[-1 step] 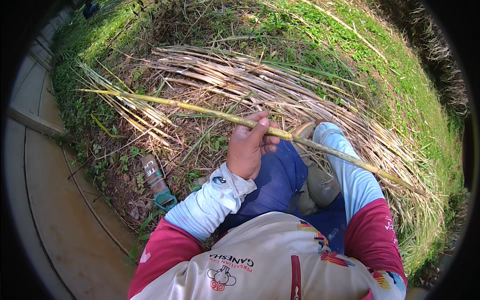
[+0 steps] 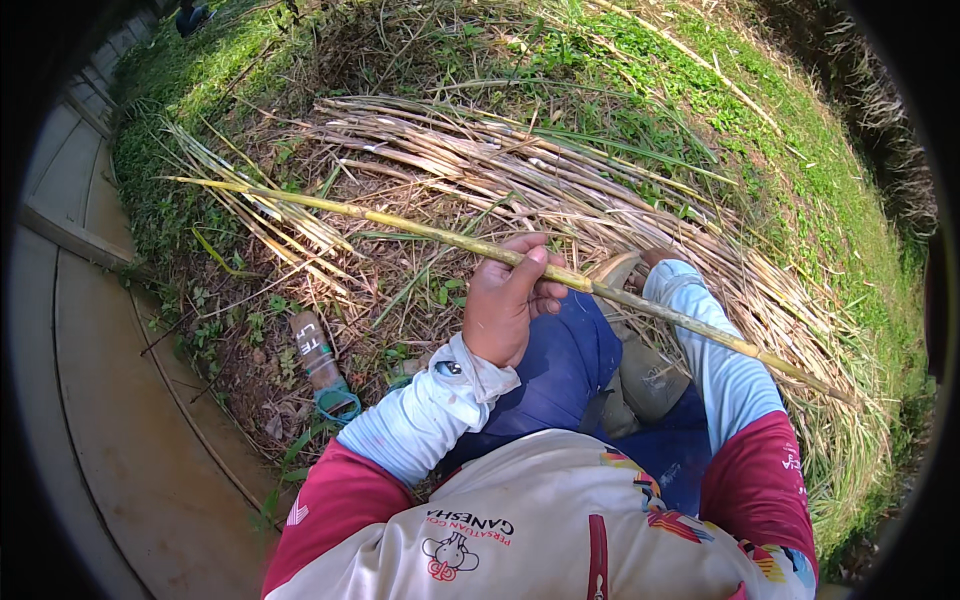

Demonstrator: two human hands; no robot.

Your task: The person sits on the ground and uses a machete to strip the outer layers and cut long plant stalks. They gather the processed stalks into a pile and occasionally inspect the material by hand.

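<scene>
A long yellow-green cane stalk (image 2: pixel 420 232) lies slantwise across the view, its thin tip at the far left and its thicker end at the near right. My left hand (image 2: pixel 510 300) is closed round its middle, with the thumb along the top. The stalk crosses above my blue trouser leg and my right forearm. Only the back of my right hand (image 2: pixel 657 257) shows beyond its pale blue sleeve; it is low by the near edge of a pile of cut stalks (image 2: pixel 480 150). Its fingers are hidden. Beside it is a tan curved thing (image 2: pixel 615 270) that I cannot make out.
A smaller bundle of yellowish stalks (image 2: pixel 285 225) lies at the left. Near it on the ground rests a brown lettered object with a teal loop (image 2: pixel 320 365). Boards (image 2: pixel 110 370) run along the left side. Grass (image 2: pixel 820 200) slopes on the right, and a single long stalk (image 2: pixel 700 62) lies there.
The whole view has shifted slightly to the right. A little more of my right hand shows past its sleeve. My left hand keeps its hold on the cane stalk.
</scene>
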